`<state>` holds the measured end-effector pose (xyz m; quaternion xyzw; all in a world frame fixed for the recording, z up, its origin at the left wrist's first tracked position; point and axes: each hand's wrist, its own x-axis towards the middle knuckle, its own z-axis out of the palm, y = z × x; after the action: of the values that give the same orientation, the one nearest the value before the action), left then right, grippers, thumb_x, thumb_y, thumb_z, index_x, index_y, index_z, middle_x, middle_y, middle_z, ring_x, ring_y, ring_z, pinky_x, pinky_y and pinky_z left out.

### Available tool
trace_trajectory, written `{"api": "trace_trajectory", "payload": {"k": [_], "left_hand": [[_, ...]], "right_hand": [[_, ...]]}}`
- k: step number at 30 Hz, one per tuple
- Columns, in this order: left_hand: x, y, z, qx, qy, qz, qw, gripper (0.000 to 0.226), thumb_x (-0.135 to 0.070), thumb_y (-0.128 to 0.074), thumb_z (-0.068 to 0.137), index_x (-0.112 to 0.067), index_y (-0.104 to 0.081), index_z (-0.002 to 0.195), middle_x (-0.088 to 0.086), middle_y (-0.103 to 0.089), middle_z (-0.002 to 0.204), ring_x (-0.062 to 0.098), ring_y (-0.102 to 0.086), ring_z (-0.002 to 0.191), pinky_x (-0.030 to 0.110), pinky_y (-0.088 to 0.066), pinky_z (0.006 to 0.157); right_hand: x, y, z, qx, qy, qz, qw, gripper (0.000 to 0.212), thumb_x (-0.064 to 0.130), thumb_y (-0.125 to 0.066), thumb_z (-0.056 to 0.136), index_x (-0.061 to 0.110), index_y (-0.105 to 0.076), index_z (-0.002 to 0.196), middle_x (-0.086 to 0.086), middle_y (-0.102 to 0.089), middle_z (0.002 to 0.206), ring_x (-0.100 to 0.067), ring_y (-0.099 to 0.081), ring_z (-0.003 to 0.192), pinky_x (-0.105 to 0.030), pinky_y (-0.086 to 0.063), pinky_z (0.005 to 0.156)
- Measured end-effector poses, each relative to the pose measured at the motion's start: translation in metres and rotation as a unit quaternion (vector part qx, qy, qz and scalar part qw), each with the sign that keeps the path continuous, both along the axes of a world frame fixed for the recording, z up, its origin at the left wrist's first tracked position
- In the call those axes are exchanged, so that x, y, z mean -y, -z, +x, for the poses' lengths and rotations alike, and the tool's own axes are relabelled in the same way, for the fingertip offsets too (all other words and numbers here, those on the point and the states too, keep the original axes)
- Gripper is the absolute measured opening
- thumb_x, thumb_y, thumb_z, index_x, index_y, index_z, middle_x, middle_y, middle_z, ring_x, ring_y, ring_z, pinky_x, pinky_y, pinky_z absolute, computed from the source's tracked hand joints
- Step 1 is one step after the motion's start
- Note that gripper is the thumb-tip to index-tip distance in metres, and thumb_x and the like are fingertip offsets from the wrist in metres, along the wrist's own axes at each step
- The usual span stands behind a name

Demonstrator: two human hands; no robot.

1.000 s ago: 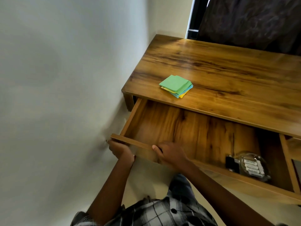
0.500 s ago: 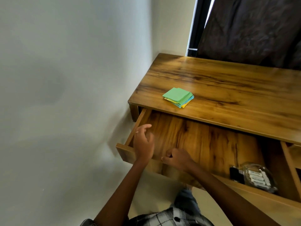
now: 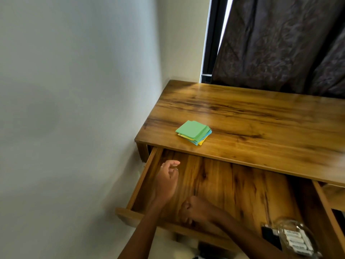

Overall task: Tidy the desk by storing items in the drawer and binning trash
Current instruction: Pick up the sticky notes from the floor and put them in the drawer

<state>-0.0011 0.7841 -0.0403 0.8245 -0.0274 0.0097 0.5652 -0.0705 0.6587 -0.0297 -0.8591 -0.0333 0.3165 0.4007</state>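
Sticky notes on desk, beyond left hand over drawer.

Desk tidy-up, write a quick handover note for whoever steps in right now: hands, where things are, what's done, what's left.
Left hand: empty, fingers loosely open, raised over the open drawer.
Right hand: loosely curled and empty, low over the drawer near its front.
Sticky notes: a coloured stack on the desk top, near the front edge, untouched.
A clear container already sits in the drawer's right end.
Done: drawer is open.
Left: put the sticky notes in the drawer and close it. No trash or bin in view.
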Motion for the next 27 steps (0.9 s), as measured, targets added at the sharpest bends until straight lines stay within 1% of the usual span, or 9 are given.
{"api": "trace_trajectory", "payload": {"k": [2,4,6,8,11,16,19,22,27], "left_hand": [[0.005,-0.002,0.003,-0.014,-0.007,-0.03,0.999,0.026,-0.01,-0.052,0.092,-0.031,-0.058,0.105,-0.012,-0.061,0.108,0.0,-0.058,0.096,0.008,-0.046,0.069],[0.01,-0.001,0.006,-0.033,-0.016,-0.067,0.997,0.026,-0.009,-0.052,0.092,-0.033,-0.058,0.102,-0.012,-0.062,0.106,0.001,-0.059,0.095,0.013,-0.048,0.071],[0.014,0.001,0.006,-0.053,-0.028,-0.102,0.993,0.026,-0.009,-0.053,0.092,-0.034,-0.058,0.1,-0.011,-0.063,0.104,0.004,-0.062,0.093,0.018,-0.05,0.073],[0.017,0.002,0.006,-0.065,-0.036,-0.11,0.991,0.026,-0.008,-0.054,0.092,-0.032,-0.058,0.1,-0.012,-0.063,0.102,0.001,-0.062,0.092,0.015,-0.048,0.072],[0.018,0.001,0.008,-0.073,-0.041,-0.112,0.99,0.025,-0.007,-0.052,0.092,-0.028,-0.059,0.102,-0.013,-0.063,0.102,-0.002,-0.06,0.091,0.012,-0.047,0.07],[0.019,-0.005,0.01,-0.091,-0.04,-0.155,0.983,0.021,-0.005,-0.052,0.092,-0.022,-0.061,0.099,-0.007,-0.065,0.098,-0.004,-0.062,0.083,0.021,-0.051,0.076],[0.018,-0.009,0.009,-0.102,-0.037,-0.172,0.979,0.02,-0.003,-0.053,0.092,-0.019,-0.062,0.097,-0.005,-0.065,0.096,0.001,-0.064,0.085,0.025,-0.053,0.079],[0.014,-0.013,0.01,-0.116,-0.033,-0.19,0.974,0.019,-0.003,-0.053,0.092,-0.019,-0.063,0.095,-0.003,-0.065,0.098,0.009,-0.064,0.09,0.027,-0.053,0.08],[0.008,-0.024,0.015,-0.148,-0.021,-0.216,0.965,0.016,-0.005,-0.051,0.093,-0.016,-0.062,0.096,-0.002,-0.064,0.101,0.015,-0.062,0.092,0.023,-0.051,0.075]], "right_hand": [[0.003,-0.006,0.017,0.042,-0.006,-0.02,0.999,0.018,0.022,-0.055,0.091,0.009,-0.067,0.086,-0.011,-0.07,0.091,-0.026,-0.068,0.085,-0.035,-0.055,0.075],[0.008,-0.015,0.037,0.134,0.033,-0.057,0.989,0.021,0.023,-0.052,0.092,0.008,-0.066,0.087,-0.012,-0.069,0.091,-0.026,-0.065,0.082,-0.033,-0.05,0.07],[0.017,-0.028,0.055,0.234,0.106,-0.095,0.962,0.02,0.029,-0.049,0.094,0.017,-0.065,0.091,-0.001,-0.066,0.089,-0.015,-0.061,0.08,-0.031,-0.049,0.072],[0.027,-0.038,0.077,0.327,0.165,-0.113,0.924,0.018,0.029,-0.048,0.095,0.021,-0.063,0.096,0.004,-0.062,0.094,-0.007,-0.053,0.085,-0.022,-0.044,0.073],[0.04,-0.049,0.113,0.403,0.187,-0.175,0.879,0.022,0.027,-0.048,0.094,0.017,-0.062,0.108,0.0,-0.06,0.111,-0.011,-0.048,0.103,-0.025,-0.038,0.084],[0.05,-0.051,0.162,0.366,0.144,-0.269,0.879,0.043,0.038,-0.049,0.093,0.018,-0.048,0.132,-0.002,-0.044,0.14,-0.018,-0.034,0.131,-0.034,-0.029,0.105],[0.05,-0.044,0.172,0.32,0.121,-0.304,0.889,0.05,0.042,-0.05,0.093,0.015,-0.044,0.134,-0.005,-0.045,0.139,-0.02,-0.039,0.129,-0.035,-0.033,0.103],[0.047,-0.041,0.175,0.321,0.115,-0.32,0.884,0.047,0.042,-0.05,0.092,0.013,-0.048,0.13,-0.007,-0.05,0.135,-0.021,-0.044,0.123,-0.033,-0.038,0.098],[0.045,-0.046,0.178,0.3,0.163,-0.273,0.899,0.044,0.036,-0.057,0.089,0.013,-0.053,0.126,-0.006,-0.053,0.132,-0.02,-0.047,0.121,-0.03,-0.041,0.095]]}}
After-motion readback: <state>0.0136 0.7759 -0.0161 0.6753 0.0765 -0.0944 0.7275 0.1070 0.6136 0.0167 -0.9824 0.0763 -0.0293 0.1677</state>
